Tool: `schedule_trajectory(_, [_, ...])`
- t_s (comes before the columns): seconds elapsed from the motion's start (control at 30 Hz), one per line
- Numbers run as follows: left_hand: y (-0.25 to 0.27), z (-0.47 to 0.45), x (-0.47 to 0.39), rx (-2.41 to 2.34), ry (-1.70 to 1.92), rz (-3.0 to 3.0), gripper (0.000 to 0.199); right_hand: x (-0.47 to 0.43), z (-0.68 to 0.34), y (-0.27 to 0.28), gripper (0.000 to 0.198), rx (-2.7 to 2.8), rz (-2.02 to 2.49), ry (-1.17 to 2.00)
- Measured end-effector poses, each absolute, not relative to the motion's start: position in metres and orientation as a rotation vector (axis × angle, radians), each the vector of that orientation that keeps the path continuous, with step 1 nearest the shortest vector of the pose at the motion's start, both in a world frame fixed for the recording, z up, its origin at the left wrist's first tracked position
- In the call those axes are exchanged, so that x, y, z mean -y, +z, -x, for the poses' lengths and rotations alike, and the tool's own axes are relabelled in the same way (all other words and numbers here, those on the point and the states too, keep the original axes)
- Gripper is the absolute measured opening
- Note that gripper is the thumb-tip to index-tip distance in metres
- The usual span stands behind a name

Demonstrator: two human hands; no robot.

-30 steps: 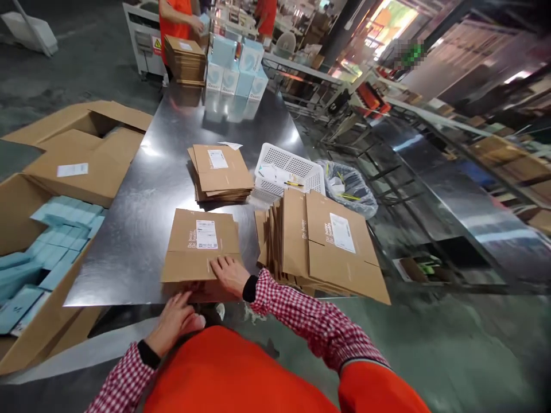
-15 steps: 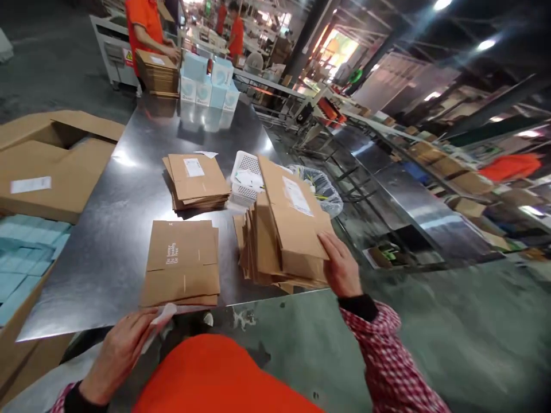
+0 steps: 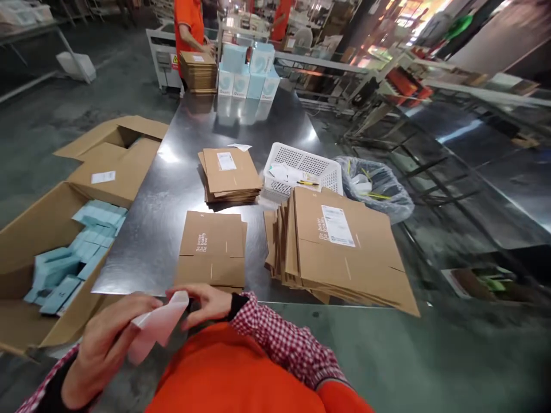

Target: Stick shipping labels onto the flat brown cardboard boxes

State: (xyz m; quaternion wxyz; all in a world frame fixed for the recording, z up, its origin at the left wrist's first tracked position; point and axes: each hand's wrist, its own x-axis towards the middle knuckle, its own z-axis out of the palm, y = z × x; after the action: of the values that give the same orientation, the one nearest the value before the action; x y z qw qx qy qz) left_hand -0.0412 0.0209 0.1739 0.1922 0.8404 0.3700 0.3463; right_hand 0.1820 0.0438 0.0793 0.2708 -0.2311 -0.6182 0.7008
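My left hand [image 3: 107, 338] is closed on a white paper sheet [image 3: 157, 327], bent and held low in front of the table edge. My right hand [image 3: 206, 301] is at the sheet's upper corner, its fingertips by the paper and its thumb apart from them. Just beyond the hands lies a small pile of flat printed cardboard boxes [image 3: 210, 244]. To the right, a larger leaning stack of flattened cardboard boxes [image 3: 365, 252] has a white shipping label on its top piece. Farther back sits another flat cardboard pile [image 3: 230, 172], also labelled.
A white perforated basket [image 3: 301, 158] holds papers and a yellow pen on the metal table [image 3: 146, 241]. Beside it is a plastic-lined bin [image 3: 387, 189]. An open carton [image 3: 64, 201] with light-blue boxes stands left. Blue-white boxes [image 3: 247, 80] and a co-worker [image 3: 189, 28] are at the far end.
My right hand has left the large cardboard stack and come left to the paper sheet. My left hand has raised the sheet slightly. The top cardboard now lies flatter, and the view has turned left.
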Motion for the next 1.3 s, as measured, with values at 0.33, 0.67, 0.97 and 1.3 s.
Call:
schedule_trajectory(0.33, [0.095, 0.045, -0.012, -1.403, 0.792, -2.295, 0.045, -0.020, -0.154, 0.046, 0.037, 1.147, 0.907, 1.948])
schedule_trajectory(0.67, [0.046, 0.006, -0.026, -1.627, 0.792, -1.688, 0.029, -0.034, -0.167, 0.032, 0.021, 1.344, 1.347, 1.223])
schedule_trajectory(0.97, [0.015, 0.007, -0.052, -1.597, 0.699, -1.602, 0.036, -0.054, -0.173, 0.004, 0.038, 1.084, 1.350, 1.553])
schedule_trajectory(1.3, [0.005, 0.007, -0.065, -1.489, 0.652, -1.440, 0.036, -0.075, -0.170, 0.004, 0.028, 1.261, 1.419, 1.346])
